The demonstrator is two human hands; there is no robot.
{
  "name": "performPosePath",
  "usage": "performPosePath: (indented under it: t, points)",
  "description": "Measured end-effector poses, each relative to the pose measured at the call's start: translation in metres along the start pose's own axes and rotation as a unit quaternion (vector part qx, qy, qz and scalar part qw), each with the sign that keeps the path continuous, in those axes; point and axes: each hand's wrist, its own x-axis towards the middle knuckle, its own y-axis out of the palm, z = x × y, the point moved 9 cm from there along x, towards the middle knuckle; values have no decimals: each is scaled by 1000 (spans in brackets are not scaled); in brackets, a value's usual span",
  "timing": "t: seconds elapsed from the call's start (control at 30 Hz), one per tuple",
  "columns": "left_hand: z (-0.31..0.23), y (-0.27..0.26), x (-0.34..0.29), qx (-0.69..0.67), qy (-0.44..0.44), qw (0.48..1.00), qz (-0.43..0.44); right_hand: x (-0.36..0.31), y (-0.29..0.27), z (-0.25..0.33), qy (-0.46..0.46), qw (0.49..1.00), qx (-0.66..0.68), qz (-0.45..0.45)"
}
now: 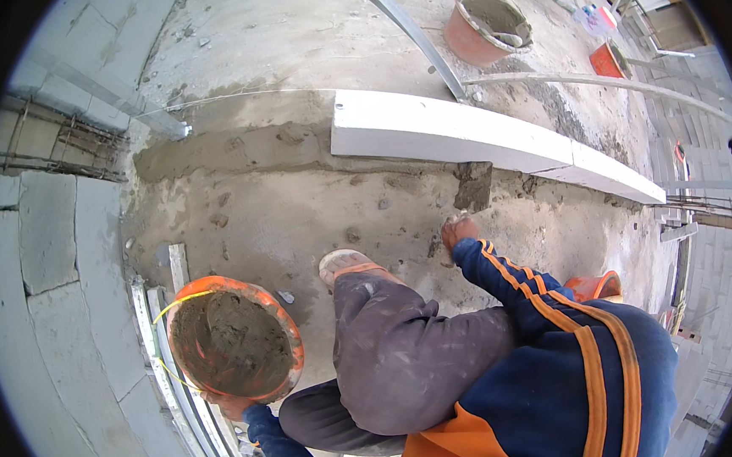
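Note:
My left hand (pixel 228 404) is closed on the near rim of an orange bucket (pixel 296 339), partly hidden below it. Grey mortar (pixel 236 339) fills much of this bucket, which has a yellow cord across its left side. Out to the right, my right hand (pixel 459 229) is closed round a trowel (pixel 472 185); its square blade is coated with mortar and lies close to the near face of the white blocks (pixel 427 126). These blocks form a long row, and a wet mortar bed (pixel 233 153) runs on from their left end.
A grey block wall (pixel 48 234) rises at the left, with metal bars (pixel 148 329) lying between it and the bucket. A metal prop (pixel 412 34) slants down behind the white row. Beyond stand a large mortar tub (pixel 463 36) and a red bucket (pixel 603 62). Another orange bucket (pixel 585 287) is beside my right arm.

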Motion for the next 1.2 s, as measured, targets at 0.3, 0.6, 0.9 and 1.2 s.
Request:
performPosePath:
  t: [0.3,0.6,0.9,1.2]
  points:
    - [12,13,1,-3,-25,999,37,29,-42,110,0,999,44,28]
    - [11,9,-7,-148,-107,981,67,49,-50,195,86,902,420,-62]
    - [24,14,-10,-111,-72,991,0,82,-147,327,16,478,825,303]
    - [-10,-26,-22,-483,-263,835,-22,37,-310,335,-204,375,788,443]
